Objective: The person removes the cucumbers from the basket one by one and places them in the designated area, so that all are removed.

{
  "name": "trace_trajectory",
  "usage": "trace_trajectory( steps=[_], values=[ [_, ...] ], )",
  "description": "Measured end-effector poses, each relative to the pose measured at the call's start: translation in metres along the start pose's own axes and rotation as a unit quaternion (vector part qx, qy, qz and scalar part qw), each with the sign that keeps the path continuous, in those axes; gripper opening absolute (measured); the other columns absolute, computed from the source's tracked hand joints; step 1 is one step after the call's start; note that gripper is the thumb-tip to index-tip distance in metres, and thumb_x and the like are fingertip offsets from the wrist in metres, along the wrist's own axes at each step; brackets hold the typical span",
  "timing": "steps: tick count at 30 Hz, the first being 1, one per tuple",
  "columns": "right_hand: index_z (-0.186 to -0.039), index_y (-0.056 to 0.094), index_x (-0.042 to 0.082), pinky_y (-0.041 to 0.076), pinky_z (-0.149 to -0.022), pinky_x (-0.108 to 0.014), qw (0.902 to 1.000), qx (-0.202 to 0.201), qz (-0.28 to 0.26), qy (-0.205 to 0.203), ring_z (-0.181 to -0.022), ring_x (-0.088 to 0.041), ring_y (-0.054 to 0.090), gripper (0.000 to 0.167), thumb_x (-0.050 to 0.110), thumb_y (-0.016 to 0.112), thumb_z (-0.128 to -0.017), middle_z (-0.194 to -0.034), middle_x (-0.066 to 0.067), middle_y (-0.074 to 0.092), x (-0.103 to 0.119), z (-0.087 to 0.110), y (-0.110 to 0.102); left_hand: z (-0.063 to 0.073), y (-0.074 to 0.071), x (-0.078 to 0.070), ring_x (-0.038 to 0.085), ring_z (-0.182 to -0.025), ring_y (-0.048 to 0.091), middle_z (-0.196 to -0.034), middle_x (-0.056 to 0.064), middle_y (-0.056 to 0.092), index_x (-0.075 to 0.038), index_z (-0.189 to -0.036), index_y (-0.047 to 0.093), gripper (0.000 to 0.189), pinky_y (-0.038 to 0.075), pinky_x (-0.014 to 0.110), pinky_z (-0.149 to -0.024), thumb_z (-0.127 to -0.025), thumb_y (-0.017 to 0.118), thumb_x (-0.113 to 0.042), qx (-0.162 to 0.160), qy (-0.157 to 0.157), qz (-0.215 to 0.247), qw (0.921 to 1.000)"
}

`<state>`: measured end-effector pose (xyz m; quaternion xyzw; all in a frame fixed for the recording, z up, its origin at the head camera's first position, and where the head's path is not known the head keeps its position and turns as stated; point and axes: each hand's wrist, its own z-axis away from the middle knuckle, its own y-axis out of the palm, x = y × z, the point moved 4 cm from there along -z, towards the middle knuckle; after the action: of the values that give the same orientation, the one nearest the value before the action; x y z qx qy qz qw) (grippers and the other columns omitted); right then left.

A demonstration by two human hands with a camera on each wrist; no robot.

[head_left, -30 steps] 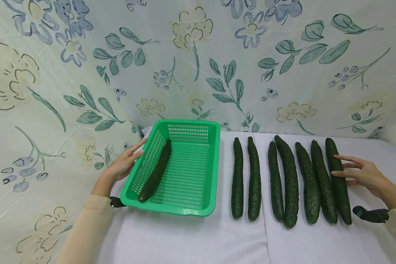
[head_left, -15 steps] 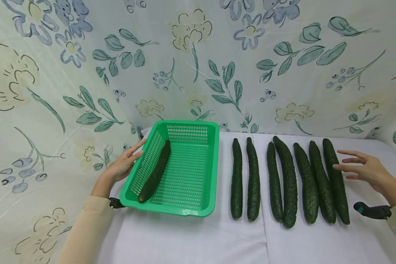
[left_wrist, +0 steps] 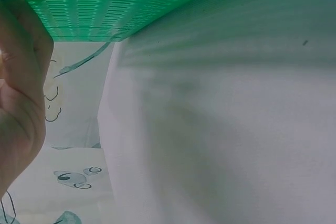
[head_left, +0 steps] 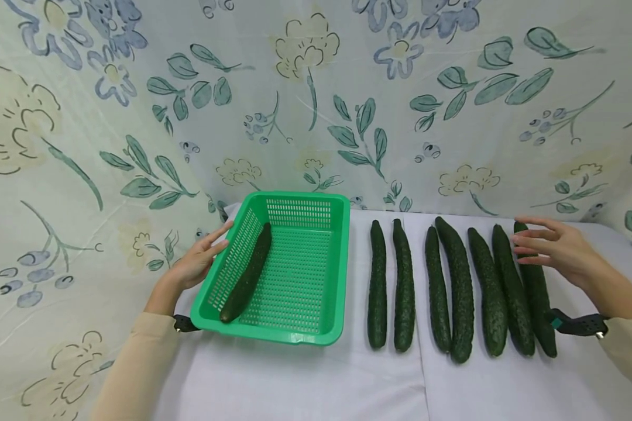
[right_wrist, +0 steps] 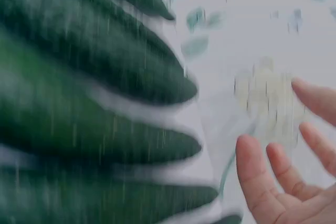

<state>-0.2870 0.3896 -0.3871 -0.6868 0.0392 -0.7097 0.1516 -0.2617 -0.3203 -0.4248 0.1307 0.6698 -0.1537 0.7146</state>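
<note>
In the head view my left hand (head_left: 196, 263) rests against the outer left side of a green plastic basket (head_left: 297, 275), its fingers straight along the rim. One dark green cucumber (head_left: 248, 275) lies lengthwise inside, near the basket's left wall. My right hand (head_left: 560, 248) hovers with spread fingers over the top part of the rightmost cucumber (head_left: 538, 298), partly covering it. Nothing is between those fingers. In the right wrist view, the right hand (right_wrist: 294, 182) is apart from the blurred cucumbers (right_wrist: 94, 119). The left wrist view shows the slotted basket wall (left_wrist: 105, 9) beside the left hand (left_wrist: 21, 87).
Several more cucumbers lie side by side on the white tablecloth (head_left: 305, 380), among them a pair (head_left: 378, 286) nearest the basket. A floral cloth (head_left: 305, 117) hangs behind the table and down its left side. Each wrist wears a black strap (head_left: 581, 324).
My right hand has moved off the rightmost cucumber's side, first rightward, then left and away from me over its top part. The left hand and basket stay put.
</note>
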Motion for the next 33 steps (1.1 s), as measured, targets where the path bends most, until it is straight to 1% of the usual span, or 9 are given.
trace_trajectory(
  steps=[5,10,13,16,19,23,27,30,33],
  values=[
    [-0.125,0.048,0.035,0.059,-0.073,-0.035,0.9991,0.040,0.009,0.010,-0.089,-0.014,0.071,0.037,0.010,0.061,-0.101,-0.104,0.015,0.063,0.029,-0.010,0.041,0.000,-0.001,0.001,0.012,-0.060,0.064,-0.109,0.013,0.070,-0.026,-0.163,0.009,0.060,0.055,0.028,-0.061,-0.111,0.038,-0.026,-0.012,-0.007,-0.013,0.9998],
    [-0.128,0.047,0.031,0.058,-0.079,-0.039,0.9973,0.070,-0.006,0.020,-0.094,-0.017,0.070,0.035,0.015,0.062,-0.101,-0.111,0.012,0.059,0.056,-0.017,0.080,-0.002,0.000,0.001,0.011,-0.054,0.059,-0.098,0.008,0.072,-0.026,-0.163,0.009,0.059,0.053,0.026,-0.058,-0.111,0.038,-0.027,-0.014,-0.008,-0.019,0.9997],
    [-0.131,0.048,0.029,0.057,-0.082,-0.041,0.9962,0.083,-0.015,0.023,-0.097,-0.019,0.070,0.036,0.017,0.063,-0.101,-0.124,0.002,0.054,0.069,-0.020,0.101,-0.003,0.000,0.001,0.010,-0.051,0.056,-0.087,0.005,0.070,-0.029,-0.162,0.011,0.059,0.051,0.026,-0.056,-0.110,0.039,-0.028,-0.012,-0.010,-0.017,0.9997],
    [-0.139,0.046,0.021,0.057,-0.083,-0.042,0.9947,0.098,-0.024,0.019,-0.098,-0.019,0.069,0.042,0.018,0.063,-0.101,-0.138,-0.016,0.043,0.079,-0.023,0.120,-0.003,0.001,0.001,0.010,-0.049,0.054,-0.078,0.003,0.067,-0.031,-0.162,0.012,0.058,0.051,0.026,-0.056,-0.110,0.039,-0.028,-0.013,-0.012,-0.016,0.9997],
    [-0.143,0.043,0.013,0.057,-0.083,-0.042,0.9933,0.111,-0.032,0.011,-0.097,-0.019,0.069,0.047,0.017,0.063,-0.101,-0.145,-0.026,0.035,0.088,-0.027,0.136,-0.003,0.002,0.001,0.010,-0.050,0.055,-0.080,0.003,0.067,-0.031,-0.162,0.013,0.058,0.051,0.026,-0.056,-0.110,0.039,-0.028,-0.013,-0.011,-0.013,0.9998],
    [-0.142,0.044,0.008,0.057,-0.082,-0.042,0.9920,0.120,-0.039,0.003,-0.098,-0.022,0.069,0.048,0.016,0.064,-0.100,-0.140,-0.024,0.041,0.098,-0.030,0.153,-0.003,0.002,0.001,0.011,-0.053,0.058,-0.085,0.005,0.069,-0.031,-0.162,0.014,0.057,0.052,0.026,-0.057,-0.110,0.038,-0.027,-0.012,-0.010,-0.008,0.9998],
    [-0.142,0.045,0.005,0.057,-0.082,-0.043,0.9903,0.129,-0.051,0.001,-0.099,-0.026,0.069,0.048,0.016,0.065,-0.099,-0.130,-0.016,0.050,0.105,-0.033,0.169,-0.002,0.001,0.002,0.011,-0.056,0.060,-0.090,0.006,0.070,-0.029,-0.162,0.012,0.057,0.053,0.027,-0.057,-0.111,0.037,-0.025,-0.009,-0.007,-0.003,0.9999],
    [-0.140,0.046,0.004,0.057,-0.082,-0.044,0.9887,0.138,-0.059,0.002,-0.099,-0.029,0.069,0.047,0.015,0.066,-0.099,-0.126,-0.013,0.053,0.111,-0.037,0.181,-0.002,0.000,0.002,0.011,-0.053,0.059,-0.087,0.005,0.070,-0.029,-0.162,0.013,0.057,0.052,0.026,-0.056,-0.111,0.037,-0.026,-0.010,-0.006,-0.005,0.9999],
    [-0.142,0.045,0.002,0.057,-0.082,-0.045,0.9875,0.148,-0.055,0.001,-0.099,-0.029,0.068,0.049,0.015,0.066,-0.099,-0.126,-0.017,0.053,0.118,-0.041,0.195,0.000,0.000,0.002,0.010,-0.050,0.056,-0.086,0.005,0.070,-0.030,-0.162,0.013,0.057,0.051,0.026,-0.054,-0.110,0.038,-0.027,-0.012,-0.006,-0.010,0.9999]
  ],
)
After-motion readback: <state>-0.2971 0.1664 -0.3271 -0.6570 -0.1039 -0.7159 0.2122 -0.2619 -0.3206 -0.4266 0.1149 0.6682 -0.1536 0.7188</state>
